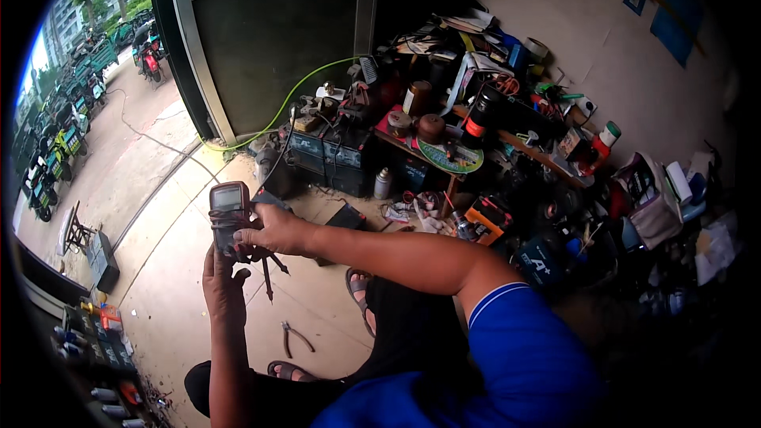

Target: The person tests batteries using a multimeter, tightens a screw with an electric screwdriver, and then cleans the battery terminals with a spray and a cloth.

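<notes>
A handheld multimeter point(229, 198) with a dark red-brown edge and a grey screen is held up before me, its cable wound round its middle. My left hand point(223, 281) grips its lower part from below, the fingers partly hidden behind it. From the right, my right hand point(279, 230) is closed at the meter's side, thumb and fingers over the wound test leads point(230, 218). Two dark test probes point(268, 281) hang down beneath the hands. On the floor below lies a pair of pliers point(296, 339) with its handles spread.
A cluttered bench point(456, 178) with tins, tools and papers runs along the right wall. Dark batteries point(326, 160) stand by the door point(273, 40), with a spray can point(383, 183) near them. A green cable point(305, 87) crosses the doorway. Batteries and bottles line the lower left.
</notes>
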The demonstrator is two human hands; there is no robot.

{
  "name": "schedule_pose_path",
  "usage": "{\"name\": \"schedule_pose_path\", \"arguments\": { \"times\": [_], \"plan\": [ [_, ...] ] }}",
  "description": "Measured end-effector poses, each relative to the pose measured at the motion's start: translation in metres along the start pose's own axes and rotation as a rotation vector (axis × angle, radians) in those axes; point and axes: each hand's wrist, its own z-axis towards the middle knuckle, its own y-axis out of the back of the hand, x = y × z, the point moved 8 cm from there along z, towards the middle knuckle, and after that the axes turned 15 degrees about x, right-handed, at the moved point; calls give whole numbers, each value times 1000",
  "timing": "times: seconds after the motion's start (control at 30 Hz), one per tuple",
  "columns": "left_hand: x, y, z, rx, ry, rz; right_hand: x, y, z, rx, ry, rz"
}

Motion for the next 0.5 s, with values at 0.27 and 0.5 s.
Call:
{"name": "schedule_pose_path", "arguments": {
  "times": [0.27,0.5],
  "plan": [
    [16,15,-10,-20,127,7,-14,142,-86,-396,-188,360],
    [27,21,-34,-89,300,44,-112,340,-366,-1333,1,190]
  ]
}}
